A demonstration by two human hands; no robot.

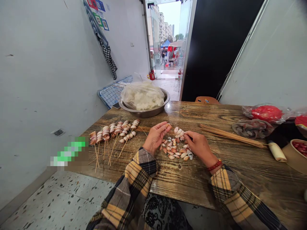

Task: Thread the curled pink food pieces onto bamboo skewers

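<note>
Above a pile of loose garlic cloves (pixel 174 151), my left hand (pixel 155 136) pinches a single garlic clove (pixel 169 126) between thumb and fingertips. Opposite it, my right hand (pixel 200 145) is closed on a garlic skewer (pixel 179 132); several cloves sit in a row at its tip, and most of the stick is hidden by the hand. A small gap shows between the held clove and the skewer. To the left lie several filled garlic skewers (pixel 118 127), side by side, their bare stick ends toward me.
At the back stands a metal basin (pixel 144 113) holding a plastic bag (pixel 142 95) of whitish contents. Bare bamboo sticks (pixel 231 135) lie to the right. Beyond them are a grey cloth (pixel 251 128), a bagged red item (pixel 266 113) and a tan bowl (pixel 296 159). A wall borders the left.
</note>
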